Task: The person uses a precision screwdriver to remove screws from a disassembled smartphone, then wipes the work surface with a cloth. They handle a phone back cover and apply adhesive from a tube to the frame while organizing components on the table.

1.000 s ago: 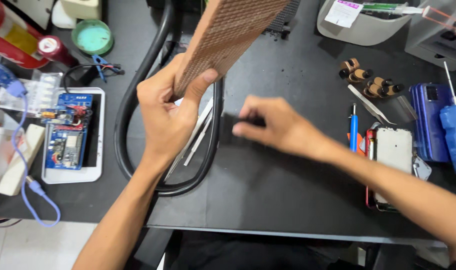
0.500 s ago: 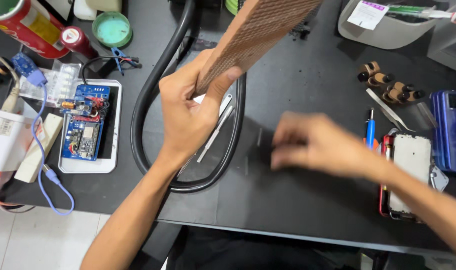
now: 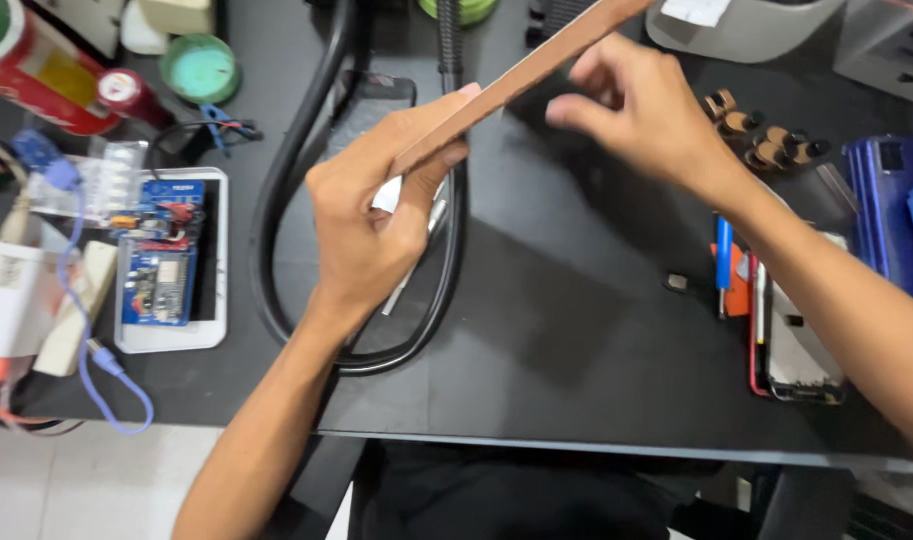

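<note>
— What is the left hand doing?

— It is closed around the lower end of a flat brown perforated board, thumb on top and fingers curled beneath. The board is seen nearly edge-on, raised off the black table and slanting up and away to the right.

— And the right hand?

— It hovers just beside the board's upper part with the fingers loosely bent — it is blurred, so I cannot tell whether the fingertips touch the board or pinch anything.

— What lies underneath?

— A thick black hose loops on the table below the left hand. To the left, a white tray carries a blue circuit board, with a blue cable trailing off the table edge. On the right lie an opened phone and a blue screwdriver, and a small dark chip sits on its own near them.
</note>
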A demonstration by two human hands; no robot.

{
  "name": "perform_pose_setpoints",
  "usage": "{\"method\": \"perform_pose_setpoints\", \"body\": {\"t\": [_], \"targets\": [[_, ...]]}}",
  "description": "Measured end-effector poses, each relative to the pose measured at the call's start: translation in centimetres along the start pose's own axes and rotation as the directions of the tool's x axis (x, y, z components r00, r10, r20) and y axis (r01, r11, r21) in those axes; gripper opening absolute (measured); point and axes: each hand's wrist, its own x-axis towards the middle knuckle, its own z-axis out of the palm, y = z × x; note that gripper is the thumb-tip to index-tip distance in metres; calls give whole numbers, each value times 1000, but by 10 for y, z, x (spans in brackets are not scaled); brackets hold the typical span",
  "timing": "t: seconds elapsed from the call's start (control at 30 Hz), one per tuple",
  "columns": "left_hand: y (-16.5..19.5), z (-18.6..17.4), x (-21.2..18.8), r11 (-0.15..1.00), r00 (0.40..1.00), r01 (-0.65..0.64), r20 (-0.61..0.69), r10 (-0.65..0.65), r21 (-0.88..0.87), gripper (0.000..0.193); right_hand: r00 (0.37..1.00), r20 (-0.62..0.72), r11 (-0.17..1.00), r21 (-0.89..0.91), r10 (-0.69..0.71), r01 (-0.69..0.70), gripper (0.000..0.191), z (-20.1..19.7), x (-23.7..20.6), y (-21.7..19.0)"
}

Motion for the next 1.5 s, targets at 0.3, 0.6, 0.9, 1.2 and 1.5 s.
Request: {"method": "perform_pose_setpoints", "body": {"t": [0.3,0.6,0.9,1.2,1.5], "targets": [[-5,5,-5,1000,999,-18,36,17,25,31,738,672,994,-24,-64,109,25,11,-121,-88],[-8,-2,-2,998,1000,3,12,-4,63,18,999,-38,998,52,-38,40,19,-13,-46,-20],[-19,-5,-10,994,997,72,-37,-69,85,16,859,460,973,68,-227,220,23,37,-99,-61],[-18,-1,-4,995,996,78,-41,-75,67,21,986,-53,986,39,-160,163,29,4,38,17],[-10,-1,-5,993,999,48,-18,-46,107,14,823,567,995,-76,-4,57,26,-45,-53,6]]}}
